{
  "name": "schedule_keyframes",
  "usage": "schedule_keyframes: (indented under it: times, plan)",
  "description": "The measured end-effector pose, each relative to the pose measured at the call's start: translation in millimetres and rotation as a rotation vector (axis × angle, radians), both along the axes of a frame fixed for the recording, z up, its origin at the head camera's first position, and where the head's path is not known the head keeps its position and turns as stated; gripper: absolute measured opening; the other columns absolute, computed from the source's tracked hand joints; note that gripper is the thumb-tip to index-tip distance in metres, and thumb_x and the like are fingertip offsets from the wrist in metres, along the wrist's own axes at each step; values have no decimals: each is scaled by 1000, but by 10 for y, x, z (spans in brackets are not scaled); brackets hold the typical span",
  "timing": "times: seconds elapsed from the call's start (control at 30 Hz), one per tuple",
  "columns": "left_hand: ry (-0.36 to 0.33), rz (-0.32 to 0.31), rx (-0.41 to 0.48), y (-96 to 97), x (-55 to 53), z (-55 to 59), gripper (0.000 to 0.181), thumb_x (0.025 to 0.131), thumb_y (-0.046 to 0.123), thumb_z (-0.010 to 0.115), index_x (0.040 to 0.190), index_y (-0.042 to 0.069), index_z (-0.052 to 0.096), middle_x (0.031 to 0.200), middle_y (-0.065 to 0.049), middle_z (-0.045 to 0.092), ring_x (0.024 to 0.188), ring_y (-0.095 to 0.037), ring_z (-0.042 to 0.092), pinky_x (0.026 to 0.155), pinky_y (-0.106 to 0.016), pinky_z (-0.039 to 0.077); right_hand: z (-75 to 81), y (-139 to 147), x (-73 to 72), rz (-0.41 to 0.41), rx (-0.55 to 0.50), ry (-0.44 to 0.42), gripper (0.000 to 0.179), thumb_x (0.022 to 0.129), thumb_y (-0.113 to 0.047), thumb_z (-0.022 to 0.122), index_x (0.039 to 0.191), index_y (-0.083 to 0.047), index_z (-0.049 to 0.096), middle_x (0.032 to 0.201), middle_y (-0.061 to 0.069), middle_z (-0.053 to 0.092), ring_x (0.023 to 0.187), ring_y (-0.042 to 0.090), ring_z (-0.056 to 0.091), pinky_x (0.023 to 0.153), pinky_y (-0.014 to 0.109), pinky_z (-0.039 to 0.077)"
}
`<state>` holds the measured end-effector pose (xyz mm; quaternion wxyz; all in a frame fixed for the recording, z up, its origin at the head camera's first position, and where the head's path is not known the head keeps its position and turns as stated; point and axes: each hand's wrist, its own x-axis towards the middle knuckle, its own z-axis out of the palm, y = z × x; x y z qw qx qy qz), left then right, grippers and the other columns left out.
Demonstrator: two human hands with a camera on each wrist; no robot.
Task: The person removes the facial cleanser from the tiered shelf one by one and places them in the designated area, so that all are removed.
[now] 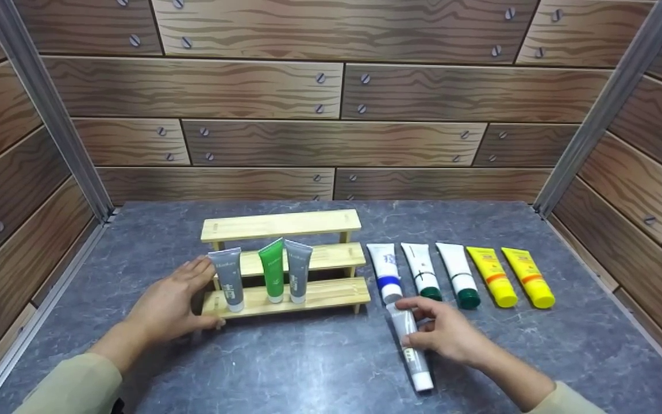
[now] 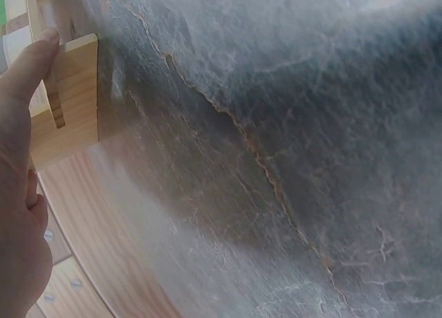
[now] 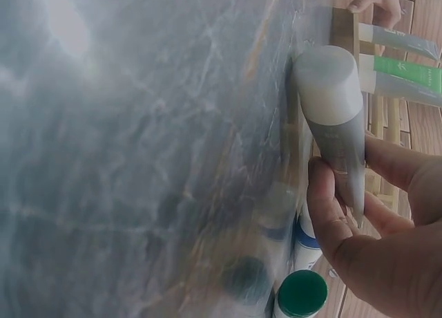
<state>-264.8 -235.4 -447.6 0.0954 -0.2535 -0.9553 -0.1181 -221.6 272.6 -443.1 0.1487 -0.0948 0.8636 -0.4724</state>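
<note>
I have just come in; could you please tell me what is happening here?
A person's right hand has a grey, white-capped tube in its grip. The left hand holds the left end of a pale wooden three-step rack. On its lowest step, two grey tubes and one green tube stand cap-down. On the grey marbled table, to the right, lie one blue-banded white tube, two green-capped white tubes and two yellow tubes.
</note>
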Motion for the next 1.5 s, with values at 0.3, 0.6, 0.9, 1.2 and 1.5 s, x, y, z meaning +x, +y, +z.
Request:
schedule_keyframes:
  times: [0.3,0.6,0.9,1.2,1.5]
  plan:
    - [17,-11,12,-9,7,1,104,78,57,89,152,-6,51,161,-27,43,146,-50,43,119,-63,37,-42,-33,-21,-40,44,-46,61,84,-10,90,140,-10,66,112,12,64,86,23,69,73,37,62]
    - [-1,2,3,-1,22,12,106,79,58,88,154,-5,48,162,-26,40,147,-50,41,120,-64,36,-68,-3,-17,10,88,17,57,83,-16,92,135,-9,69,106,6,70,91,21,67,77,37,60]
    - [1,4,-7,-2,16,8,107,79,60,87,155,-5,48,163,-26,40,147,-51,42,120,-64,36,-94,11,-19,23,96,22,57,84,-19,92,136,-9,69,102,5,70,84,21,64,69,32,57]
    - [10,-7,1,3,12,13,106,79,60,88,153,-5,49,162,-26,41,147,-50,42,120,-63,36,-113,14,-5,61,70,34,57,85,-20,91,135,-6,68,101,5,71,82,21,64,66,27,56]
    - [13,-9,3,0,2,2,106,78,58,88,153,-6,49,162,-26,41,148,-48,42,121,-62,36,-104,34,-15,83,74,39,56,86,-22,90,135,-4,69,99,5,70,83,21,63,66,26,56]
